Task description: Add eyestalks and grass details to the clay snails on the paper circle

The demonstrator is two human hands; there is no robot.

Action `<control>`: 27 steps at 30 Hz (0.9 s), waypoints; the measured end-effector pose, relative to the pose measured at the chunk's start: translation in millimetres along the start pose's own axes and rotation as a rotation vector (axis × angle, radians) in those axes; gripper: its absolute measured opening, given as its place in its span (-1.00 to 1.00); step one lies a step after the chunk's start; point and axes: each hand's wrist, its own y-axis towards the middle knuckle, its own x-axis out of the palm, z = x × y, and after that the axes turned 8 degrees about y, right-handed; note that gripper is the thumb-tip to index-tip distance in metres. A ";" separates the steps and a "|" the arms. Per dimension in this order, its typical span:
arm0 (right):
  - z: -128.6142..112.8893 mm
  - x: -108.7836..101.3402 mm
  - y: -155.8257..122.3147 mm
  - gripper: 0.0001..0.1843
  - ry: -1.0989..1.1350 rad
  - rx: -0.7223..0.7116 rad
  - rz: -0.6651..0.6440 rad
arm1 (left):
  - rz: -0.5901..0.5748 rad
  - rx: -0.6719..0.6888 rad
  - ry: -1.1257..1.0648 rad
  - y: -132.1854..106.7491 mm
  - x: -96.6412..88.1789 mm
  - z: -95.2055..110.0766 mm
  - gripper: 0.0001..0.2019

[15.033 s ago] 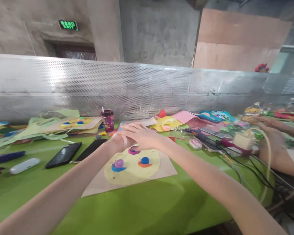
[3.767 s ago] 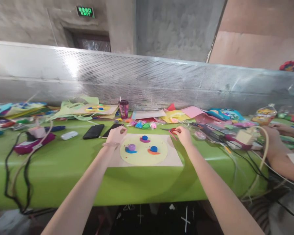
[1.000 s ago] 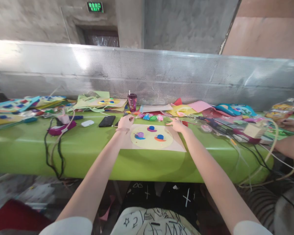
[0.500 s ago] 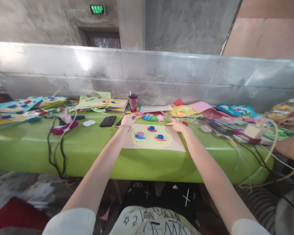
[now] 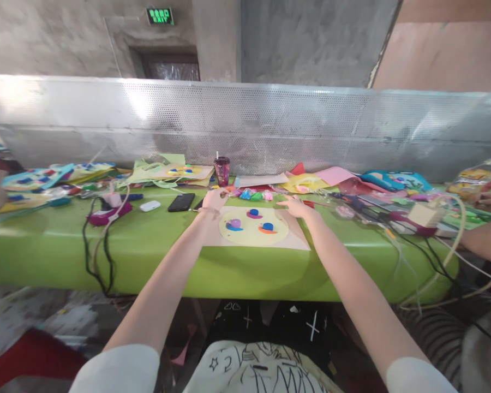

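A brown card point(image 5: 298, 243) lies on the green table point(image 5: 147, 245) and bears a pale yellow disc point(image 5: 249, 236). On the disc sit three small clay figures: a purple one point(image 5: 234, 223) and two blue ones point(image 5: 254, 213) point(image 5: 267, 226). My left hand point(image 5: 215, 198) rests at the card's far left corner with its fingers curled together; what they pinch is too small to make out. My right hand point(image 5: 296, 207) lies at the far right corner with fingers stretched out, next to red scissors point(image 5: 309, 204).
Beyond the card lie small coloured clay packets point(image 5: 250, 195), a purple cup point(image 5: 221, 170), a black phone point(image 5: 180, 202) and a white case point(image 5: 149, 206). Cables point(image 5: 417, 240) and a co-worker's arm point(image 5: 480, 243) crowd the right. A black cord point(image 5: 99, 245) hangs at left. A perforated metal panel point(image 5: 270, 125) backs the table.
Both hands have stayed at the card's far corners over the last second. Earlier the right hand held the red scissors; now it lies open beside them. The view has drawn back.
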 end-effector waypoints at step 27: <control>-1.4 6.3 3.5 -0.60 0.021 -0.053 0.056 | 0.018 0.001 0.000 -2.7 -4.6 -1.0 -0.75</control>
